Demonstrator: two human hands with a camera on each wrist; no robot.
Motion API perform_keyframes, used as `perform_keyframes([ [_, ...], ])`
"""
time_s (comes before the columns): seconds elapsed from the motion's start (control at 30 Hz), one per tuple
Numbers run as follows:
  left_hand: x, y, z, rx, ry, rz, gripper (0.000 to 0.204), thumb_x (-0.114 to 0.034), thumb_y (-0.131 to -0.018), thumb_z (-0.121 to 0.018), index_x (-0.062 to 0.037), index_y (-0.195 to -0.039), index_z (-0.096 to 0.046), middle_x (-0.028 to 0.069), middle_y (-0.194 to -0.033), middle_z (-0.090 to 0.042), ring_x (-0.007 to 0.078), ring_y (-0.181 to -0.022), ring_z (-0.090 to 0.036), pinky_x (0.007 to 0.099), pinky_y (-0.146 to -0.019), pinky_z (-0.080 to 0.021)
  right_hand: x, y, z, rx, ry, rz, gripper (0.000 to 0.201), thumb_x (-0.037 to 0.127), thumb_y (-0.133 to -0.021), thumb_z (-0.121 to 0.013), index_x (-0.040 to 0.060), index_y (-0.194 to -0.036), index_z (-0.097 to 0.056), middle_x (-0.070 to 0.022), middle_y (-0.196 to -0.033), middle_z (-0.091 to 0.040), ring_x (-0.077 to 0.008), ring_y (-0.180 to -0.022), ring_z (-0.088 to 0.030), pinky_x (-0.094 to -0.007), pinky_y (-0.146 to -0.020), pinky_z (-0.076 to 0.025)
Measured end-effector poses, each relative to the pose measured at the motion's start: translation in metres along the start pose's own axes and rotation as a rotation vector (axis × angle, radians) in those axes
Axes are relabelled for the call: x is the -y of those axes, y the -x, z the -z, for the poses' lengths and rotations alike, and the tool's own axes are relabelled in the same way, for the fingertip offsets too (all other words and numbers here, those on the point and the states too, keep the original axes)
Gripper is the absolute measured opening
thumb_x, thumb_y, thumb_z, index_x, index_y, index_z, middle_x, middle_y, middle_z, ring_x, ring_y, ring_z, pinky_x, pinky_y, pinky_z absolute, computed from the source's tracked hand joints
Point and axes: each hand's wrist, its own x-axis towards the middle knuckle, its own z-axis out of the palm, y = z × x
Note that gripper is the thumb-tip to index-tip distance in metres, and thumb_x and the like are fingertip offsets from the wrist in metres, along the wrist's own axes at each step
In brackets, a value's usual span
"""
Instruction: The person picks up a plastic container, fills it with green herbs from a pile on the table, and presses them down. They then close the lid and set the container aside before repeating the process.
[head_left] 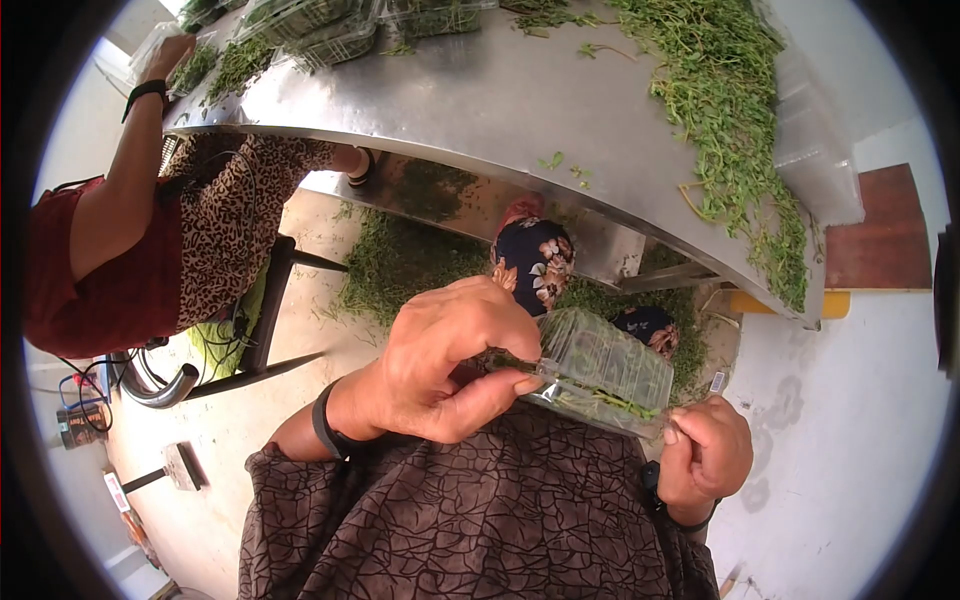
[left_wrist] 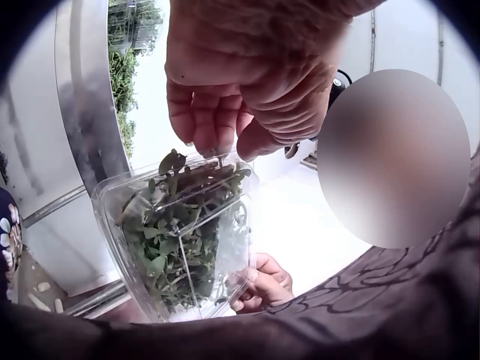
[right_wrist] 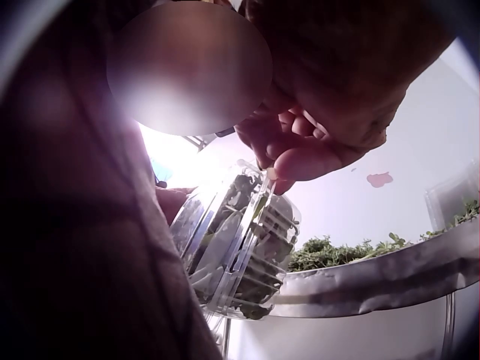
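Both hands pinch a clear clamshell box of green herbs (head_left: 603, 372): left hand (head_left: 455, 360) at one end, right hand (head_left: 708, 452) at the other, its long axis running left-right, tilted.

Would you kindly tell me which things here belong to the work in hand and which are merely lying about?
In hand:
- clear clamshell box of green herbs
- left hand, pinching the box's edge
- right hand, gripping its other end

Lying about:
- loose herbs on the metal table
- filled boxes at the table's far end
- herbs on the floor
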Motion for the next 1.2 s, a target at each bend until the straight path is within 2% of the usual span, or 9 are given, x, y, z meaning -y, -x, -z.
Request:
perform_keyframes([
  [0.27,-0.005,-0.005,0.009,0.095,-0.073,-0.069,0.029,0.005,-0.057,-0.063,-0.0005,-0.085,-0.061,0.0073,-0.07,-0.06,0.0221,-0.059,-0.059,0.0336,-0.057,-0.047,0.002,0.003,0.0,0.022,0.042,0.003,0.029,-0.005,-0.063,-0.062,0.0054,-0.089,-0.059,-0.0071,-0.073,-0.063,-0.0221,-0.051,-0.053,-0.0311,-0.047,-0.039],
  [0.8,-0.006,-0.002,0.009,0.12,0.013,0.019,0.025,0.006,-0.055,-0.058,-0.0044,-0.077,-0.06,0.0036,-0.063,-0.056,0.0217,-0.056,-0.057,0.0346,-0.058,-0.049,0.001,0.002,0.001,0.047,0.046,0.038,0.028,-0.006,-0.062,-0.062,0.0039,-0.088,-0.061,-0.0084,-0.071,-0.063,-0.0217,-0.05,-0.053,-0.0306,-0.045,-0.039],
  [1.0,-0.006,-0.002,0.008,0.128,0.038,0.057,0.021,0.007,-0.058,-0.058,-0.0051,-0.075,-0.059,0.0032,-0.062,-0.055,0.0214,-0.055,-0.056,0.034,-0.057,-0.048,0.0,-0.001,-0.001,0.057,0.034,0.035,0.026,-0.006,-0.062,-0.063,0.0028,-0.087,-0.06,-0.0087,-0.069,-0.062,-0.0217,-0.05,-0.053,-0.0296,-0.046,-0.039],
  [1.07,-0.007,-0.002,0.007,0.107,0.029,0.122,0.018,0.007,-0.062,-0.06,-0.0044,-0.075,-0.059,0.0041,-0.064,-0.056,0.02,-0.056,-0.056,0.0321,-0.056,-0.047,-0.001,-0.002,-0.002,0.073,0.035,0.022,0.025,-0.007,-0.063,-0.063,0.0025,-0.086,-0.06,-0.0089,-0.068,-0.062,-0.0215,-0.05,-0.053,-0.0292,-0.046,-0.039],
  [1.1,-0.006,-0.003,0.006,0.105,0.026,0.117,0.018,0.007,-0.062,-0.06,-0.0044,-0.075,-0.059,0.0041,-0.064,-0.056,0.02,-0.056,-0.056,0.0321,-0.056,-0.047,-0.003,-0.003,-0.003,0.052,-0.05,-0.018,0.023,-0.007,-0.065,-0.063,0.0022,-0.086,-0.061,-0.0091,-0.068,-0.061,-0.021,-0.05,-0.053,-0.0287,-0.046,-0.039],
  [1.17,-0.005,-0.003,0.004,0.083,0.168,0.28,0.019,0.004,-0.069,-0.063,-0.0031,-0.087,-0.059,0.0045,-0.077,-0.057,0.0156,-0.07,-0.056,0.0288,-0.066,-0.045,-0.007,-0.004,-0.006,0.026,-0.13,-0.051,0.022,-0.008,-0.066,-0.063,0.002,-0.086,-0.061,-0.0093,-0.067,-0.061,-0.0205,-0.05,-0.053,-0.0282,-0.046,-0.039],
  [1.2,-0.004,-0.003,0.001,0.085,0.168,0.271,0.019,0.004,-0.069,-0.063,-0.0031,-0.087,-0.059,0.0045,-0.077,-0.057,0.0156,-0.07,-0.056,0.0288,-0.066,-0.045,-0.008,-0.002,-0.006,0.021,-0.164,-0.125,0.02,-0.008,-0.068,-0.062,0.0015,-0.085,-0.061,-0.0091,-0.068,-0.061,-0.0189,-0.051,-0.053,-0.0272,-0.046,-0.039],
])
